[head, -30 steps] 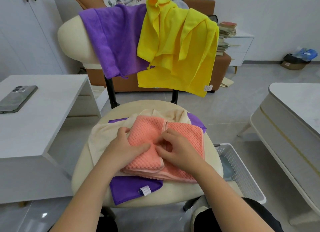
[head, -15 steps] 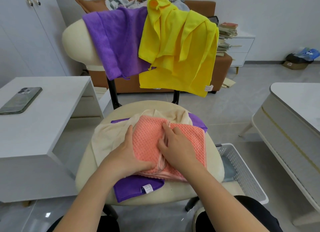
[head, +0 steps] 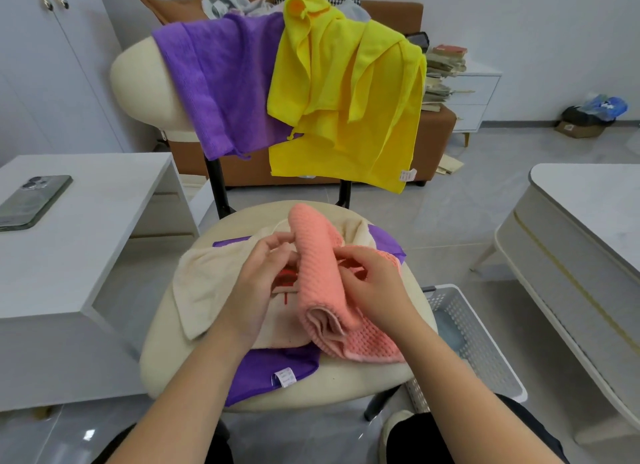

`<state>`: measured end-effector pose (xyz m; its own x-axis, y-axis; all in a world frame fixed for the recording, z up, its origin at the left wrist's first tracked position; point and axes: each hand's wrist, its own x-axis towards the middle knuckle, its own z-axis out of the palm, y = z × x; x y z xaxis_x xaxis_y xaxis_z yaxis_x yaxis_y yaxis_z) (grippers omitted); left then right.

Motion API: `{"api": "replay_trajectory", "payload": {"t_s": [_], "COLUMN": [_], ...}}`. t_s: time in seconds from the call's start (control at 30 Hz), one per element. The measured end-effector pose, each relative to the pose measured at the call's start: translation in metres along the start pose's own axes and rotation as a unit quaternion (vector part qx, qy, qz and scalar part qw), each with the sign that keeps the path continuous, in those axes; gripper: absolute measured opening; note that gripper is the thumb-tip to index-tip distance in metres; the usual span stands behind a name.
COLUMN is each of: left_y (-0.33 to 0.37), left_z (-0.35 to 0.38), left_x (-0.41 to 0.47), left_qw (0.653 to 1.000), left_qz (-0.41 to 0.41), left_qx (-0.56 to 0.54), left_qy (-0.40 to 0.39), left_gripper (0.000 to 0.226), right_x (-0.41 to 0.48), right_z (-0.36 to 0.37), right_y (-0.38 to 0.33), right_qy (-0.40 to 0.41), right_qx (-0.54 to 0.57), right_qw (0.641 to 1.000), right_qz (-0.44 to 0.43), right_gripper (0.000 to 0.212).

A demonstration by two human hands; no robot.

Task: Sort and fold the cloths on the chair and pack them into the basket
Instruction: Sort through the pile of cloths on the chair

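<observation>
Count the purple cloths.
2. The draped purple cloth hangs over the chair back, left of the yellow cloth; the flat purple cloth lies on the seat under the beige cloth. The pile may hide more.

The salmon waffle-weave cloth (head: 318, 276) is soft matt textile, its surface a bumpy grid of small pockets. Beneath it the cream towel (head: 207, 283) looks like fuzzy terry, with some red stitching. The hanging purple cloth (head: 221, 89) and the yellow cloth (head: 349, 110) are fine, plush microfibre, faintly ribbed near the hems. The chair seat (head: 346, 384) is smooth, matt cream upholstery. The basket (head: 491, 356) is white perforated plastic. The desk (head: 86, 248) has a matt white top, and the phone (head: 33, 200) lying on it is glossy. The floor (head: 450, 214) is polished grey tile that catches reflections.
</observation>
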<state>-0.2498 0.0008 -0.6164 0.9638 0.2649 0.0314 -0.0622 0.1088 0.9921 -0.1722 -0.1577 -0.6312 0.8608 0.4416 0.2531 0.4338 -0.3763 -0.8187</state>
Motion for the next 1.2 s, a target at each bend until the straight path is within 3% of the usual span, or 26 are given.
{"api": "replay_trajectory", "payload": {"t_s": [0.1,0.17,0.23,0.27,0.33,0.47,0.57,0.67,0.8,0.97,1.0,1.13,1.2], "left_y": [-0.002,-0.007,-0.015,-0.02,-0.028,-0.035,-0.034,-0.028,-0.019,-0.015,-0.015,-0.01,-0.004], "left_z": [0.018,0.029,0.038,0.042,0.048,0.058,0.061,0.055,0.048,0.037,0.035,0.027,0.022], "left_x": [0.0,0.002,0.003,0.004,0.004,0.01,0.015,0.019,0.016,0.012,0.012,0.01,0.008], "left_qw": [0.997,0.992,0.988,0.985,0.983,0.994,0.994,0.978,0.96,0.975,0.98,0.998,0.997], "left_qz": [0.059,0.079,0.06,0.05,0.033,-0.007,-0.096,-0.181,-0.216,-0.155,-0.136,0.008,0.069], "left_qx": [0.032,0.076,0.069,0.05,0.041,0.018,-0.039,-0.101,-0.167,-0.158,-0.143,-0.044,-0.005], "left_qy": [-0.032,-0.069,-0.128,-0.158,-0.176,-0.106,-0.029,-0.037,-0.06,0.022,0.034,0.052,0.03], "left_gripper": [0.027,0.028,0.031,0.034,0.041,0.042,0.04,0.051,0.068,0.049,0.051,0.059,0.058], "right_x": [-0.004,-0.005,-0.005,-0.007,-0.009,-0.008,-0.006,-0.008,-0.012,-0.009,-0.009,-0.009,-0.009], "right_z": [-0.014,-0.026,-0.038,-0.044,-0.049,-0.054,-0.056,-0.055,-0.048,-0.034,-0.034,-0.033,-0.032], "right_y": [-0.004,-0.006,-0.004,-0.004,0.001,0.017,0.026,0.025,0.02,0.01,0.007,-0.005,-0.006], "right_qy": [-0.025,-0.051,-0.103,-0.127,-0.153,-0.111,-0.067,-0.104,-0.201,-0.244,-0.229,-0.151,-0.124], "right_qx": [0.114,0.23,0.354,0.373,0.385,0.419,0.421,0.44,0.461,0.39,0.366,0.285,0.261], "right_qw": [0.99,0.961,0.905,0.888,0.867,0.807,0.782,0.793,0.804,0.851,0.871,0.936,0.952], "right_qz": [0.073,0.145,0.214,0.237,0.276,0.4,0.453,0.409,0.316,0.253,0.234,0.138,0.101], "right_gripper": [0.025,0.037,0.029,0.026,0.041,0.032,0.032,0.037,0.043,0.081,0.08,0.042,0.047]}}
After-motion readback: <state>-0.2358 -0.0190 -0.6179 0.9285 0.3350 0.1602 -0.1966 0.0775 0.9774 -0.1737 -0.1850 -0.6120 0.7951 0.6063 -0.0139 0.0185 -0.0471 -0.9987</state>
